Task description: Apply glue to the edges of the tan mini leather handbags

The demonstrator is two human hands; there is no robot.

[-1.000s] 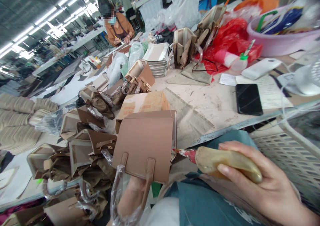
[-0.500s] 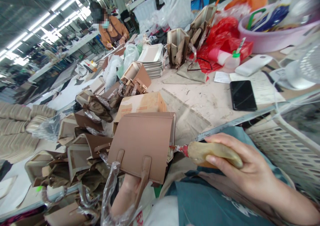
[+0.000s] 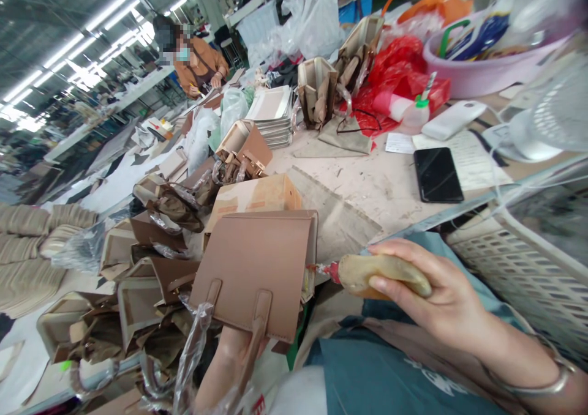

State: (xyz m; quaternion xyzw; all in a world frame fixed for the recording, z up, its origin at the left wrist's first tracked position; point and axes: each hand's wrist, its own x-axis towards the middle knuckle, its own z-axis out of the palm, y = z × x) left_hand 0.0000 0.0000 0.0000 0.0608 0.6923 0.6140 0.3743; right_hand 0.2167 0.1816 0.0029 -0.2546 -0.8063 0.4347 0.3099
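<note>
Right up front, a brown handbag covers the fingers of the left hand, so can't tell how they're set. Just beside it, the right hand is wrapped round a yellowish squeeze bottle, red nozzle right at the handbag's side edge. Cardboard box sits behind.

Tilted brown bag beside yellowish bottle
</note>
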